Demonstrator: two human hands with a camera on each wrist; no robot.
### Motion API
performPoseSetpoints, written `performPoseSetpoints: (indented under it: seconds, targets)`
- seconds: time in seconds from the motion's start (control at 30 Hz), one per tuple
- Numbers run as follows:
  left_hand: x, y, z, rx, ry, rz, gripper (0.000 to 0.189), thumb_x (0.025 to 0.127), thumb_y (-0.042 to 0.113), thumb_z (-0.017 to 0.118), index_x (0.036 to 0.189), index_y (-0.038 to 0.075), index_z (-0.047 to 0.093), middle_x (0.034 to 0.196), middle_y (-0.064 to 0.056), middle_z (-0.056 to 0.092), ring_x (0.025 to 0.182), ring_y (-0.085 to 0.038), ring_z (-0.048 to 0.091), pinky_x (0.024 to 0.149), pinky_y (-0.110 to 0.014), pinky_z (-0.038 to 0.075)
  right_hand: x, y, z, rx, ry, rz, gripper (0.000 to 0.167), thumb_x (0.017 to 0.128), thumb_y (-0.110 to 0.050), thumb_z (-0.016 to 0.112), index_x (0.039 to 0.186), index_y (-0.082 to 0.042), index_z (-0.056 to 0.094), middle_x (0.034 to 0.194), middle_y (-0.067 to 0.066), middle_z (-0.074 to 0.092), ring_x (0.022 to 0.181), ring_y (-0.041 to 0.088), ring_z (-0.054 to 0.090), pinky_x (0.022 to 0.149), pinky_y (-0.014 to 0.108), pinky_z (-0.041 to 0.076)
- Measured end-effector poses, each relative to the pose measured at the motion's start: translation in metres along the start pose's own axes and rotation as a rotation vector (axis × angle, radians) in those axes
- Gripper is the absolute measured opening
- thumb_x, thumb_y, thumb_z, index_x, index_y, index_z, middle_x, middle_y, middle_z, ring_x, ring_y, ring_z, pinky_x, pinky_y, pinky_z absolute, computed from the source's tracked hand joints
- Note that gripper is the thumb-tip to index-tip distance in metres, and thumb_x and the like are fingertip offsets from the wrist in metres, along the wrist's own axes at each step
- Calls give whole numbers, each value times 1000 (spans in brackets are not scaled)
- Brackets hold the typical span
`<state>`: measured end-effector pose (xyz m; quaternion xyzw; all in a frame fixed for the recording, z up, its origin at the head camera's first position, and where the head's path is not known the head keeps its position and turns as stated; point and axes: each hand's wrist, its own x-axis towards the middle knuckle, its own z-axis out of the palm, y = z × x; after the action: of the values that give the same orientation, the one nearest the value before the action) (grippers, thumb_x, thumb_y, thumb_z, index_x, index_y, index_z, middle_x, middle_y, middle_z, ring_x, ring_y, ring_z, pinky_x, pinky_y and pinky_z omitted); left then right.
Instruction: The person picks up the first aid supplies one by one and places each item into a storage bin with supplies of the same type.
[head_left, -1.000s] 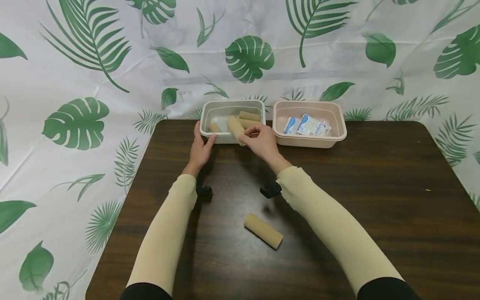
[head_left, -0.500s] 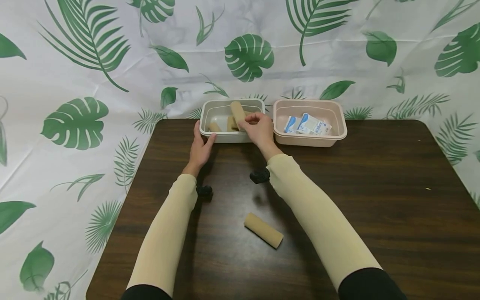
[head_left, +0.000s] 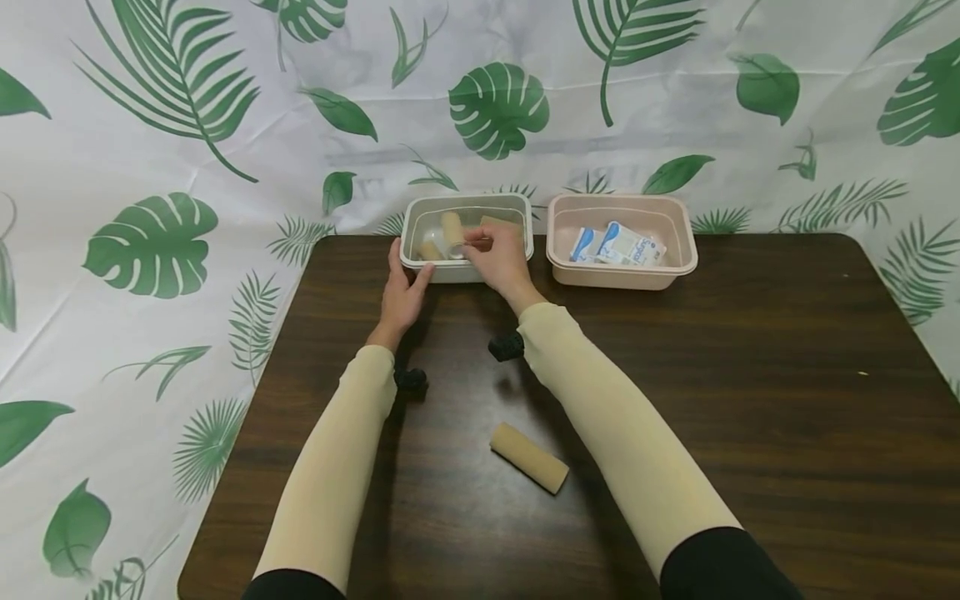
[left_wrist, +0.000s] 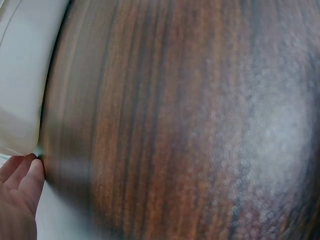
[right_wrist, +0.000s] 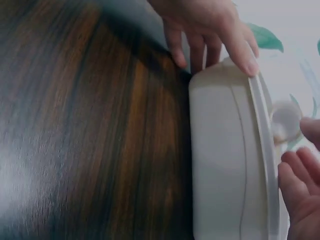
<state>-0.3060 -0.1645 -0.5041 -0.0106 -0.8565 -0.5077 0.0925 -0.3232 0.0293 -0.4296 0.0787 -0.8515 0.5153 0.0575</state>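
Observation:
My left hand [head_left: 400, 292] grips the left front corner of a whitish plastic bin [head_left: 450, 274], its thumb near the front rim. Over that bin, my right hand [head_left: 501, 254] pinches a cardboard tube [head_left: 452, 227], which tilts down into it. More tubes lie inside, one at the left [head_left: 430, 250] and others partly hidden behind my right hand. The right wrist view catches the held tube's round open end [right_wrist: 286, 121] beside my thumb. Another cardboard tube [head_left: 529, 458] lies on the table between my forearms.
Just right of the whitish bin stands a pink bin [head_left: 615, 277] with several white-and-blue packets [head_left: 630, 247]. Both bins sit at the back edge of the dark wooden table [head_left: 750, 375], against a leaf-patterned sheet [head_left: 285, 142].
My right hand has moved left and carried the tube from the front rim further into the whitish bin. My left hand keeps its hold on the corner.

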Motion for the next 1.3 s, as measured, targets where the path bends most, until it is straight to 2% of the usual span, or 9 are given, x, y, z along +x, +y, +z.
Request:
performPoseSetpoints:
  seconds: [0.17,0.4,0.53,0.67,0.73,0.83,0.9,1.0,1.3]
  targets:
    - [0,1,-1,4,11,8,79,99,45,55,158,22,9,151,-18,39,133,-33,42,106,-52,32,-3,-1,-1,-58,-55,-59,17,90,-7,70,106,-3,74,104,10,72,97,21,67,87,30,50]
    - [1,1,-3,-1,8,15,78,99,44,56,158,22,9,152,-18,38,134,-32,41,107,-50,31,-11,2,-8,-59,-75,-103,17,91,-9,68,106,-4,74,105,7,72,96,19,67,87,29,49]
    - [0,1,-4,9,5,5,79,99,45,55,158,23,8,152,-17,38,134,-31,41,107,-50,31,-17,3,-11,-85,-101,-185,18,89,-4,66,105,-1,74,109,9,71,100,20,67,88,28,50]
    - [0,0,-6,15,6,13,79,99,45,55,158,23,7,151,-18,39,132,-33,43,105,-52,32,-23,3,-11,-300,-230,-341,30,91,-4,64,121,-1,68,127,11,63,120,24,56,103,35,41]
    - [-1,-1,-6,6,4,25,78,100,43,54,158,21,7,150,-19,40,131,-34,43,104,-52,33,-26,3,-7,-450,-315,-426,42,93,-5,62,134,-4,59,140,13,53,131,27,46,110,44,31]
    - [-2,-2,-6,-6,-5,38,77,101,42,54,158,19,7,149,-22,39,131,-35,44,104,-53,33,-30,3,2,-631,-438,-479,57,97,-10,57,150,-10,40,155,10,35,142,27,31,114,54,17]
    - [-2,-3,-5,-16,-12,42,77,101,41,54,158,18,7,150,-22,39,132,-35,43,104,-53,33,-32,4,9,-717,-486,-474,63,98,-14,56,155,-13,31,160,7,26,145,26,24,114,59,11]
    - [-2,-3,-3,-18,-15,43,77,101,40,53,158,18,7,150,-21,38,132,-34,43,104,-53,33,-31,5,19,-796,-497,-446,65,97,-18,56,156,-16,27,161,4,23,146,25,21,114,60,6]
    - [1,-2,1,-29,-15,46,76,101,43,53,158,22,7,152,-17,38,133,-31,42,105,-50,34,-17,7,21,-863,-455,-308,69,96,-22,56,156,-9,24,158,10,28,145,27,23,114,59,4]
